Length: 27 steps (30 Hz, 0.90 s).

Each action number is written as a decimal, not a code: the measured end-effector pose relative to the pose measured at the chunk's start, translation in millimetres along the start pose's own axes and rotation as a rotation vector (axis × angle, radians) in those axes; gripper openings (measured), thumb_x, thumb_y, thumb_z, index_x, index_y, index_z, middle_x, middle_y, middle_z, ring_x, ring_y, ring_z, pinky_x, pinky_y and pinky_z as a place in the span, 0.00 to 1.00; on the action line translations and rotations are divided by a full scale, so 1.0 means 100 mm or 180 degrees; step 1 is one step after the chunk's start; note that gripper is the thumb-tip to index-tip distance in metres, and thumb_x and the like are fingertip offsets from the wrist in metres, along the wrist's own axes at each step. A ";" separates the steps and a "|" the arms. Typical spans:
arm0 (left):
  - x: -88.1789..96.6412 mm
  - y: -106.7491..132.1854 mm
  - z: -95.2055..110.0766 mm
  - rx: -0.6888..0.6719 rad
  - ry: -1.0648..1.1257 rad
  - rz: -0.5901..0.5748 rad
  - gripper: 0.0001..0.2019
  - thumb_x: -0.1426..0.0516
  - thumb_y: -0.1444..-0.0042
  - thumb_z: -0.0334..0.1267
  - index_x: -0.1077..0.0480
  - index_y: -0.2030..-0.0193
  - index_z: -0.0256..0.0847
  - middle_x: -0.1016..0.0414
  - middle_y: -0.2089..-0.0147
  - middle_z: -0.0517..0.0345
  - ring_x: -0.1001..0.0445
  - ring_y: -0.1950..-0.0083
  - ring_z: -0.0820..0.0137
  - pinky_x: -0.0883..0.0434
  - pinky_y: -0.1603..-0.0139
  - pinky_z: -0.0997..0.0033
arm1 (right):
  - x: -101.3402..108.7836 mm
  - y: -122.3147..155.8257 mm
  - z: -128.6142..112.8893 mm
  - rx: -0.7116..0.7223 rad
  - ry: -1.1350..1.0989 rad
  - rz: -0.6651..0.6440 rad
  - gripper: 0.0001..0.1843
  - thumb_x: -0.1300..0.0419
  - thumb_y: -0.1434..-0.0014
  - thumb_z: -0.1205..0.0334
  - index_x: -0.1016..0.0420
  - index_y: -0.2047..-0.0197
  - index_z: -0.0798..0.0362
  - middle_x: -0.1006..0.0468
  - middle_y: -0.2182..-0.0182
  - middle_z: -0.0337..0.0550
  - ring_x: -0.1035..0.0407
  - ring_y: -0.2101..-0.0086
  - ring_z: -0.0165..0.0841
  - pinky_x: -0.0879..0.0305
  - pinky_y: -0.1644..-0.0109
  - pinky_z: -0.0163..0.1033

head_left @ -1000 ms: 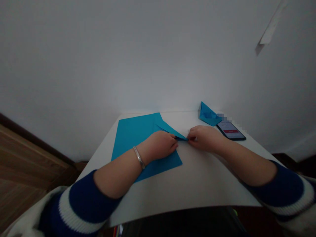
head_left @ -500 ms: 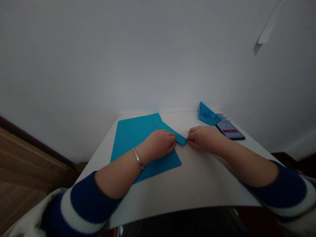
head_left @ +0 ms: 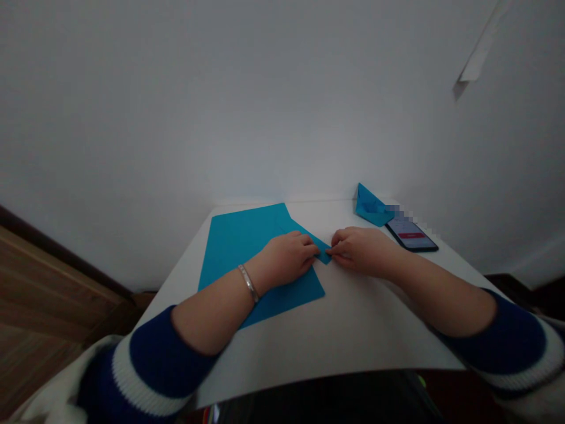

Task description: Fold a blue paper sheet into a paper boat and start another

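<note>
A blue paper sheet [head_left: 241, 241] lies flat on the white table [head_left: 353, 330], with its far right corner folded over toward me. My left hand [head_left: 286, 256] rests on the sheet, fingers curled and pinching the folded tip. My right hand [head_left: 359, 250] meets it from the right, fingers closed on the same blue tip. A silver bracelet [head_left: 248, 284] sits on my left wrist.
A folded blue paper boat [head_left: 369, 206] stands at the table's far right, beside a phone [head_left: 411, 234] with a lit screen. A white wall rises right behind the table. Wooden floor shows at the left.
The folded tip has been drawn a little closer in, and both hands have shifted slightly together on it. The sheet itself has stayed in place.
</note>
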<state>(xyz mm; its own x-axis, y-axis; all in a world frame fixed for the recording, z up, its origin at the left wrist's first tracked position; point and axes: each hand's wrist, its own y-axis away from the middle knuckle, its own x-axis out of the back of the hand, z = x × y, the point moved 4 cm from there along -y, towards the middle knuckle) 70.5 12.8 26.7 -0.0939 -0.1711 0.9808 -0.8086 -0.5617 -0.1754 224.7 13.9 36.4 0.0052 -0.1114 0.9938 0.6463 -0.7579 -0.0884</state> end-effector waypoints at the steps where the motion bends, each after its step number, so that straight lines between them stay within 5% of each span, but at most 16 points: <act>1: -0.01 0.01 -0.01 0.0003 0.0016 0.0002 0.11 0.49 0.37 0.35 0.27 0.53 0.41 0.26 0.56 0.52 0.29 0.53 0.64 0.30 0.53 0.65 | 0.01 0.00 0.01 -0.0067 0.0030 -0.0038 0.12 0.45 0.41 0.61 0.18 0.62 0.47 0.20 0.60 0.44 0.28 0.63 0.36 0.42 0.69 0.36; 9: -0.01 0.01 -0.06 0.0204 -0.0050 0.0095 0.09 0.48 0.38 0.35 0.27 0.61 0.37 0.27 0.60 0.53 0.30 0.58 0.65 0.31 0.59 0.68 | 0.06 0.01 0.04 -0.0410 0.0054 -0.0156 0.11 0.43 0.42 0.59 0.19 0.67 0.49 0.19 0.62 0.44 0.27 0.63 0.37 0.40 0.69 0.37; 14: -0.01 -0.01 -0.06 0.0263 -0.0079 0.0072 0.08 0.48 0.37 0.36 0.27 0.60 0.39 0.27 0.61 0.55 0.30 0.57 0.66 0.31 0.60 0.69 | -0.05 -0.03 0.05 -0.0287 -0.0316 0.0378 0.15 0.43 0.41 0.51 0.22 0.59 0.51 0.22 0.58 0.48 0.30 0.55 0.40 0.36 0.56 0.41; 19: 0.00 -0.01 -0.05 0.0291 -0.0137 0.0019 0.08 0.49 0.36 0.32 0.28 0.59 0.39 0.27 0.59 0.55 0.30 0.56 0.66 0.30 0.59 0.70 | -0.20 -0.08 0.06 -0.0232 -0.0892 0.0742 0.15 0.39 0.44 0.55 0.24 0.56 0.55 0.23 0.56 0.52 0.32 0.53 0.42 0.36 0.48 0.46; 22: -0.02 -0.01 -0.05 0.0267 -0.0085 0.0115 0.09 0.50 0.37 0.31 0.28 0.57 0.40 0.27 0.54 0.53 0.30 0.52 0.65 0.30 0.54 0.67 | -0.24 -0.10 0.08 -0.0278 -0.1136 0.0907 0.15 0.38 0.46 0.58 0.25 0.56 0.55 0.23 0.56 0.52 0.31 0.53 0.43 0.35 0.47 0.47; 27: -0.09 0.03 -0.12 0.0441 -0.0105 0.0478 0.19 0.50 0.37 0.33 0.36 0.40 0.38 0.35 0.37 0.49 0.40 0.37 0.58 0.39 0.38 0.55 | -0.29 -0.11 0.10 -0.0240 -0.1247 0.1057 0.15 0.37 0.47 0.57 0.25 0.58 0.53 0.23 0.57 0.51 0.31 0.53 0.44 0.36 0.47 0.49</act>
<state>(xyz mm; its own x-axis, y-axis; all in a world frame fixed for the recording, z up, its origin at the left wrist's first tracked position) 61.6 22.0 18.7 -0.1865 -0.2866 0.9397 -0.6990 -0.6334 -0.3319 225.2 31.9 8.9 0.4952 -0.1157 0.8610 0.5046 -0.7684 -0.3935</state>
